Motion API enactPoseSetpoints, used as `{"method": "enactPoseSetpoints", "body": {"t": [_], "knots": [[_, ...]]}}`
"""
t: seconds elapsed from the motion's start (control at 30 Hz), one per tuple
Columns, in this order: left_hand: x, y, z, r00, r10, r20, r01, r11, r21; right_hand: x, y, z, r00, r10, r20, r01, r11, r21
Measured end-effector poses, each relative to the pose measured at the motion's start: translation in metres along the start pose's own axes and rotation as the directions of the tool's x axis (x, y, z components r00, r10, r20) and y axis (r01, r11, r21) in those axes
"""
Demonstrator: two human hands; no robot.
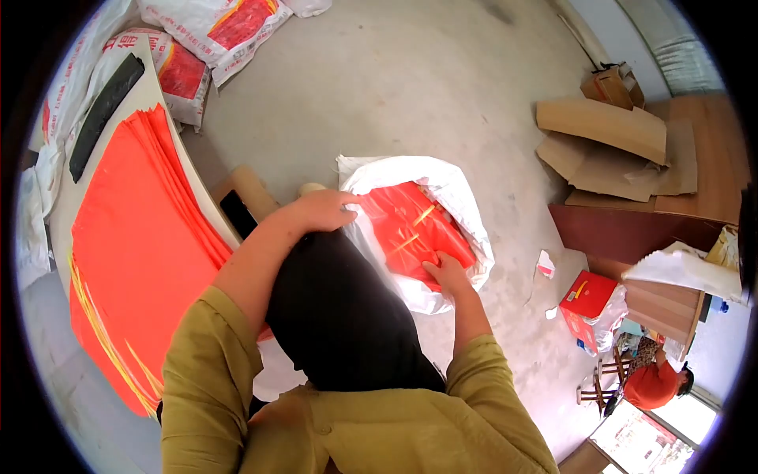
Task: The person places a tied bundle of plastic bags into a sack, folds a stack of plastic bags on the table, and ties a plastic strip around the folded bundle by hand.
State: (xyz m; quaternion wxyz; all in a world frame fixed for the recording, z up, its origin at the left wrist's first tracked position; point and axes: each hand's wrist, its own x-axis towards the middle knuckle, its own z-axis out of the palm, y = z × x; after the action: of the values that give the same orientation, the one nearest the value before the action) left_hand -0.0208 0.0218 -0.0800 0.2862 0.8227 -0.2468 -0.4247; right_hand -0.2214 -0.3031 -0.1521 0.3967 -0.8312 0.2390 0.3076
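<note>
A white sack [462,186] stands open on the floor, its rim rolled outward. Inside it lie red bundles [407,225] with yellow ties. My left hand [328,211] is at the sack's left rim, next to the red material, its fingers bent; whether they grip the rim or the red bundle is unclear. My right hand [448,272] rests on the lower right part of the red bundle, with thumb and fingers closed on its surface.
To the left, a table [185,170] bears a stack of red sheets [142,237] and a black roll [106,114]. Printed sacks [225,31] lie at the upper left. Cardboard [608,142] and a red box [588,294] are on the right. Another person [651,385] sits at lower right.
</note>
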Motion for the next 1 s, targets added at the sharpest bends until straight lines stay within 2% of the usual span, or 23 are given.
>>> {"method": "enactPoseSetpoints", "body": {"t": [0.07, 0.13, 0.2, 0.3, 0.4, 0.43, 0.5, 0.6, 0.7, 0.8, 0.9, 1.0], "knots": [[0.001, -0.001, -0.001, 1.0, 0.002, 0.006, -0.002, 1.0, 0.003, 0.013, 0.012, 0.004, 0.998, -0.03, 0.06, 0.026, 0.998, 0.059], [0.001, -0.002, 0.0, 1.0, 0.002, 0.017, -0.002, 1.0, 0.0, 0.02, 0.009, 0.005, 0.995, -0.053, 0.089, 0.062, 0.992, -0.106], [0.003, -0.004, 0.002, 1.0, 0.002, -0.014, -0.002, 1.0, 0.015, 0.034, -0.004, 0.002, 0.993, -0.083, 0.089, 0.116, 0.87, -0.479], [-0.002, 0.002, -0.002, 0.999, -0.032, -0.008, 0.032, 0.999, 0.007, 0.006, -0.036, 0.001, 0.978, -0.133, -0.158, 0.039, 0.87, -0.491], [0.002, -0.006, 0.003, 1.0, -0.015, -0.024, 0.014, 1.0, -0.016, 0.01, -0.03, 0.022, 0.866, -0.421, -0.269, 0.255, 0.836, -0.486], [0.004, -0.007, 0.003, 0.999, 0.008, -0.035, -0.009, 1.0, -0.022, 0.009, -0.037, 0.029, 0.893, -0.407, -0.193, 0.294, 0.85, -0.437], [0.0, 0.001, -0.002, 0.999, -0.042, -0.001, 0.042, 0.999, -0.016, 0.004, -0.052, 0.041, 0.924, -0.38, -0.038, 0.347, 0.878, -0.331], [-0.004, 0.005, -0.004, 0.998, -0.059, -0.014, 0.058, 0.997, -0.048, 0.018, -0.046, 0.045, 0.93, -0.366, 0.026, 0.356, 0.884, -0.304], [-0.006, 0.006, -0.004, 0.998, -0.061, -0.021, 0.059, 0.994, -0.093, 0.022, -0.036, 0.035, 0.972, -0.173, 0.157, 0.214, 0.929, -0.303], [-0.006, 0.005, -0.004, 0.999, -0.051, -0.018, 0.049, 0.994, -0.102, -0.012, -0.053, 0.015, 0.993, -0.012, 0.115, 0.056, 0.924, -0.379], [-0.004, 0.007, -0.005, 0.999, -0.051, -0.013, 0.049, 0.991, -0.122, -0.006, -0.024, 0.02, 0.984, -0.134, 0.116, 0.14, 0.989, -0.049], [-0.006, 0.004, -0.005, 0.998, -0.048, -0.035, 0.044, 0.992, -0.12, 0.017, 0.011, 0.04, 0.986, -0.08, -0.145, 0.108, 0.974, 0.2]]}}
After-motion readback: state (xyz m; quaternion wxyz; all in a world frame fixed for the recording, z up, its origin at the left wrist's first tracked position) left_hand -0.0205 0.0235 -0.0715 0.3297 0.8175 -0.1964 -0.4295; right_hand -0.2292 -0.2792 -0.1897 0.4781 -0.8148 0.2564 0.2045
